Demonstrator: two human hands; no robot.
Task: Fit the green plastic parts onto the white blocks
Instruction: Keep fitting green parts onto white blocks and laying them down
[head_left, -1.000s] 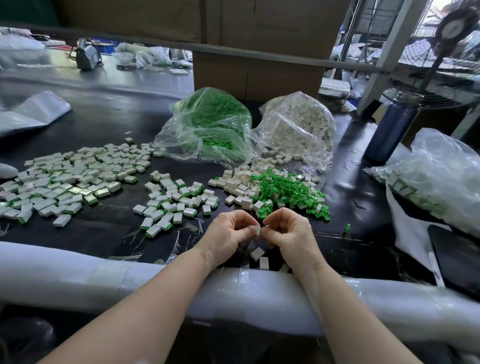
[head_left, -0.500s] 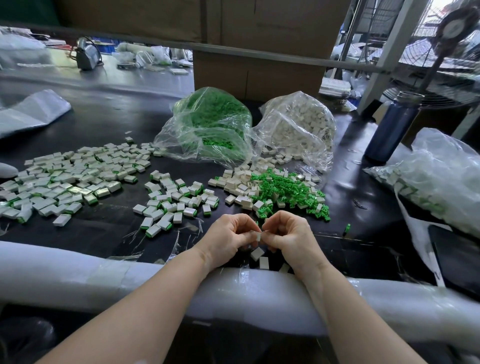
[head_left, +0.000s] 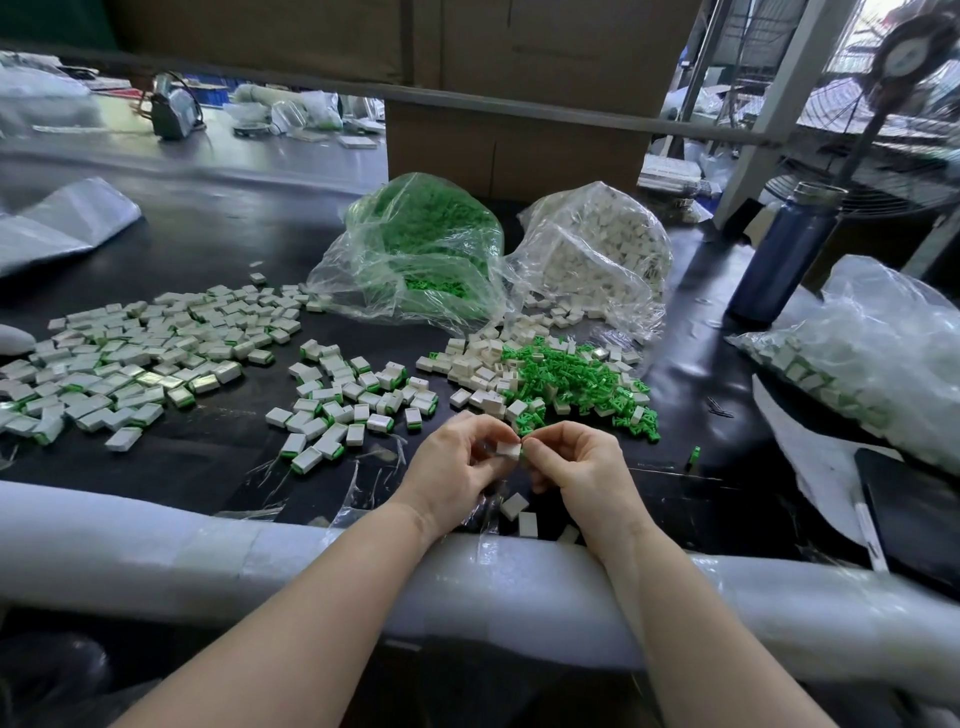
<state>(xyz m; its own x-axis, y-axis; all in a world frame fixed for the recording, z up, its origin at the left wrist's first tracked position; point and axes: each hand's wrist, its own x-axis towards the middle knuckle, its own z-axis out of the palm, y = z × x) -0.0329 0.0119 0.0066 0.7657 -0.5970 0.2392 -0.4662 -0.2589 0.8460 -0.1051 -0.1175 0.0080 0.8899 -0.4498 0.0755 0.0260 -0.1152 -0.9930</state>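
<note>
My left hand (head_left: 457, 462) pinches a small white block (head_left: 508, 449) near the table's front edge. My right hand (head_left: 576, 462) pinches a green plastic part (head_left: 524, 453) against the block's right end. Most of the green part is hidden by my fingers. Just behind the hands lies a heap of loose green parts (head_left: 571, 379) mixed with white blocks (head_left: 478, 374). Three loose white blocks (head_left: 514, 506) lie under my hands. Fitted blocks with green ends (head_left: 353, 405) are spread to the left.
A bag of green parts (head_left: 421, 249) and a bag of white blocks (head_left: 592, 249) stand at the back. A larger spread of fitted blocks (head_left: 135, 353) covers the left. A blue bottle (head_left: 779, 254) and another bag (head_left: 872, 358) stand right. A white padded roll (head_left: 208, 540) lines the front edge.
Both hands stay together at the same spot. The white block now shows more between the fingertips, with the green part at its right end.
</note>
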